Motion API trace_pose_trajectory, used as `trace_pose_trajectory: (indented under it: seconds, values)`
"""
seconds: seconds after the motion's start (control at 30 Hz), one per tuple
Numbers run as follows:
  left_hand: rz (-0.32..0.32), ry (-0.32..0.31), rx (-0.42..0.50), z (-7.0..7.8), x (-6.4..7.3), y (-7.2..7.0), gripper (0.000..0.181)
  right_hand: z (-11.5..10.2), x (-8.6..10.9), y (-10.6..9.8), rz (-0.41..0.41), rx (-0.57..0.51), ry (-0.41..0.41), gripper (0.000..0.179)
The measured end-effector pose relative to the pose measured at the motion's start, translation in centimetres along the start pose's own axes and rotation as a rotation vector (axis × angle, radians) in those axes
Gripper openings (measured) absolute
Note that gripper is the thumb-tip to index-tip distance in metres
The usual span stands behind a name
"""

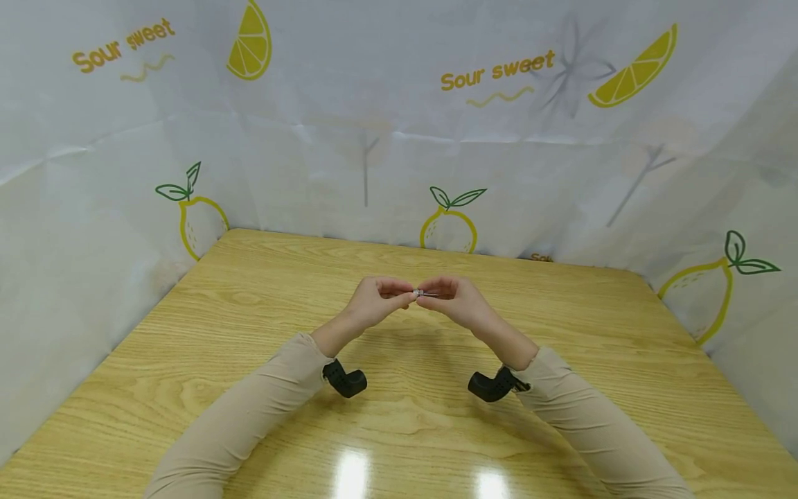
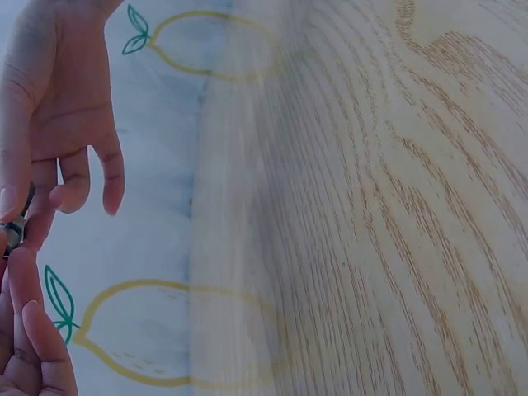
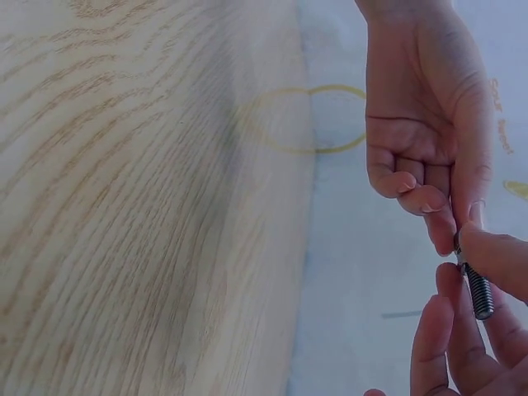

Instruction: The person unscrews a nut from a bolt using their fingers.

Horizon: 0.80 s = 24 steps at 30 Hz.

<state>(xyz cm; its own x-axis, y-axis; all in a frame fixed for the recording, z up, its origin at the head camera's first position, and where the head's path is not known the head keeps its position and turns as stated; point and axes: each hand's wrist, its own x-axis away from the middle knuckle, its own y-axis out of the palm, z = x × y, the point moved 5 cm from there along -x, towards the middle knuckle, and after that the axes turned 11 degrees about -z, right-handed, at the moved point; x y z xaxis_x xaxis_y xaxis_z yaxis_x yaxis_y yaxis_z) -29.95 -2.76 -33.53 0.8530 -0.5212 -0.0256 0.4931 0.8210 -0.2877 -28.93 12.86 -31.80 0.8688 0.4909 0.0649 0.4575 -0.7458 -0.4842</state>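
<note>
A small metal bolt (image 3: pixel 480 295) is held between both hands, its threaded shaft lying along the right fingers. In the head view it spans the gap at the meeting fingertips, above the wooden table. The left hand (image 1: pixel 374 301) pinches its left end with thumb and fingers, and a wider metal piece (image 2: pixel 12 235) shows there. I cannot tell whether that piece is a nut or the bolt's head. From the other side, the right hand (image 1: pixel 461 299) pinches the bolt, its thumb (image 3: pixel 499 260) pressed near the wider part. The fingers partly cover the bolt in every view.
A light wood table (image 1: pixel 399 430) spreads under both forearms. Behind and beside it hangs a white cloth (image 1: pixel 324 166) printed with lemons and lettering. Black devices (image 1: pixel 492 385) are strapped at both wrists, below beige sleeves (image 1: pixel 249 409).
</note>
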Motion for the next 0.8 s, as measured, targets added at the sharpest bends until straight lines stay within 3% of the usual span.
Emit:
trace_pose_trajectory:
  seconds: [0.13, 0.43, 0.63, 0.8]
  values:
    - [0.000, 0.001, 0.003, -0.09, -0.09, 0.00, 0.026, -0.07, 0.10, -0.07, 0.014, -0.009, -0.011, 0.031]
    - [0.014, -0.008, -0.012, 0.03, 0.02, -0.08, 0.026, -0.02, 0.00, -0.02, -0.007, 0.022, 0.045, 0.034]
    - [0.011, -0.001, -0.013, 0.09, 0.06, -0.09, 0.026, 0.01, 0.00, -0.12, 0.020, 0.000, 0.010, 0.031]
    - [0.007, -0.002, -0.010, 0.14, 0.08, -0.11, 0.028, -0.03, -0.09, 0.00, -0.016, 0.005, 0.008, 0.036]
